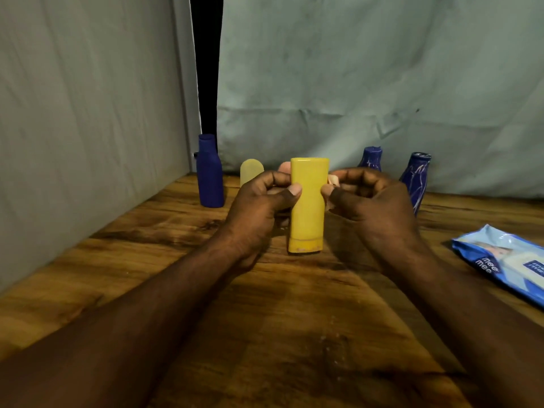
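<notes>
Item in hand: yellow bottle (307, 207), flat-sided plastic, held upright with its cap end pointing down, at the centre of the view.
Position of item: over the wooden table (265, 319), between the two hands. The cap end sits low and close to the board; I cannot tell whether it touches.
Left hand (259, 207): grasping the yellow bottle at its left edge, thumb (294, 189) pressed across the front face, fingers curled round behind.
Right hand (374, 201): fingers curled, thumb tip set against the bottle's right edge, pinching it from that side.
Pale scrap (333, 180): shows between the right fingers and the bottle; what it is cannot be told.
Rear left: dark blue bottle (209, 172) standing upright near the corner, a pale yellow bottle (250, 170) just beside it.
Behind item: a pinkish rounded top (285, 166), mostly hidden by the yellow bottle.
Rear right: two scuffed blue bottles, one (371, 159) behind the right fingers, the other (415, 181) just beyond the right hand.
Right edge: pack of wet wipes (503, 263) lying flat on the table, well apart from the hands.
Backdrop: grey-green cloth (353, 83) hung behind the table.
</notes>
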